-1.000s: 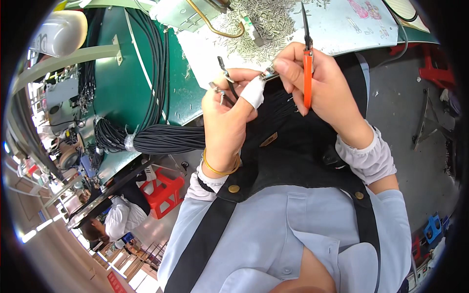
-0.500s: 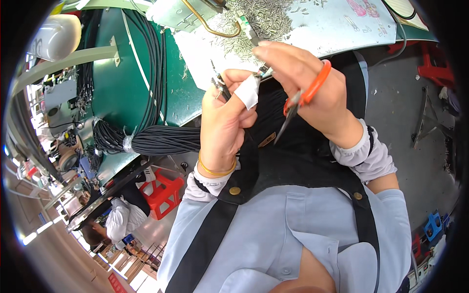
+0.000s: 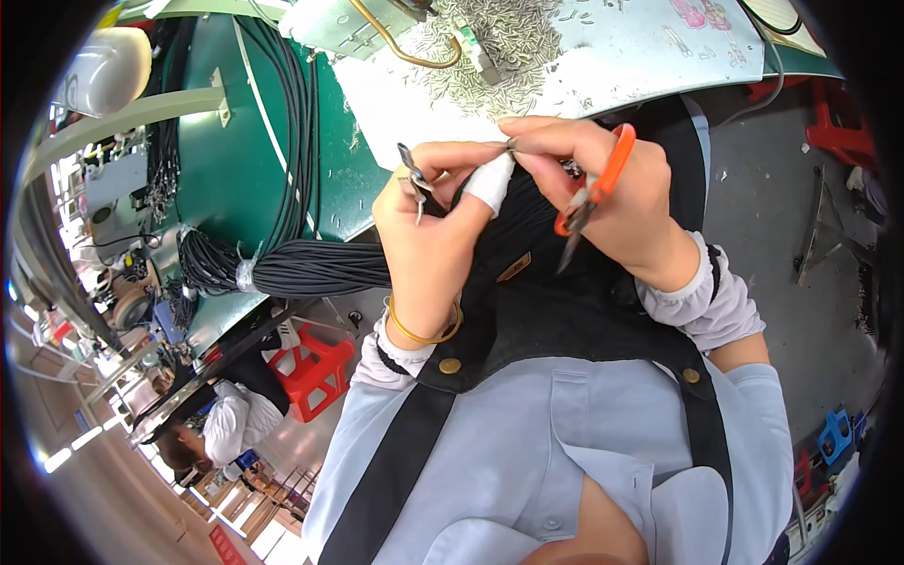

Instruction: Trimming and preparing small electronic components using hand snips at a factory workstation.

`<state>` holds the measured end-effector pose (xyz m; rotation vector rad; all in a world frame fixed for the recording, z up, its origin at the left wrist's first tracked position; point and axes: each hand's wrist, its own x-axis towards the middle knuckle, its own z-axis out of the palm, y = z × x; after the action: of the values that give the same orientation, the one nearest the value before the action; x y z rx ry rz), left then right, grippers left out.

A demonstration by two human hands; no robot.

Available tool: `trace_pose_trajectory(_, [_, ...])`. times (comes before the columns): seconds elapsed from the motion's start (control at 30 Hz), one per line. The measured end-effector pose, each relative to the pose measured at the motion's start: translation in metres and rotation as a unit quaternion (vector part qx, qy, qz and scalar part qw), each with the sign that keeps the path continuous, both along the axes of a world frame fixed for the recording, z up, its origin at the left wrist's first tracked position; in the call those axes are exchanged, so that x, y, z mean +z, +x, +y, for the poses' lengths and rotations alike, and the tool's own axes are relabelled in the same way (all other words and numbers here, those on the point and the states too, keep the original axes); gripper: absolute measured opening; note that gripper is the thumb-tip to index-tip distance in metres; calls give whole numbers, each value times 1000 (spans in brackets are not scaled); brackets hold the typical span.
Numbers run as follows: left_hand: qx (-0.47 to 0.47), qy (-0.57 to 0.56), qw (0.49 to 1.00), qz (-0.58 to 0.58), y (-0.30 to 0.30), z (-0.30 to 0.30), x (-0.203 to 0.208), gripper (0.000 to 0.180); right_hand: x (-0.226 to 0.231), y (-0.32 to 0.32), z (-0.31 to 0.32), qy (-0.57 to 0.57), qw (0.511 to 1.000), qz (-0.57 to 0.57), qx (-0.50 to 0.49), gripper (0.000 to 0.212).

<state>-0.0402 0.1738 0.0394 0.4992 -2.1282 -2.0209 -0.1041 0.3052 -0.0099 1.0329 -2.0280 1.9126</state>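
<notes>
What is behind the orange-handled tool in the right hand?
Behind the orange-handled tool, the right hand shows around its upper handle, and the black apron around its dark tip. Whatever the tool and fingers cover cannot be seen.

Obscured Items
The left hand point(image 3: 428, 231) and right hand point(image 3: 636, 205) are covering most of a workpiece point(image 3: 511, 146) too small to identify; the right hand is partly hiding the orange-handled tool point(image 3: 614, 169); the upper edge is cropping the pile of metal pieces point(image 3: 524, 58).
</notes>
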Motion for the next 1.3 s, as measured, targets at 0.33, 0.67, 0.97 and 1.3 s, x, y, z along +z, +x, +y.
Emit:
trace_pose_trajectory(0.33, [17,-84,996,39,1,1,-4,17,9,-1,-2,-55,956,-272,95,4])
trace_pose_trajectory(0.67, [23,121,992,-4,3,-7,5,16,13,4,10,208,964,-141,87,23])
trace_pose_trajectory(0.97, [33,40,998,20,-5,-2,3,11,-6,13,2,223,958,-168,69,31])
trace_pose_trajectory(1.3, [-14,268,962,-47,-68,-42,-16,8,10,-23,-12,-19,937,-348,-20,21])
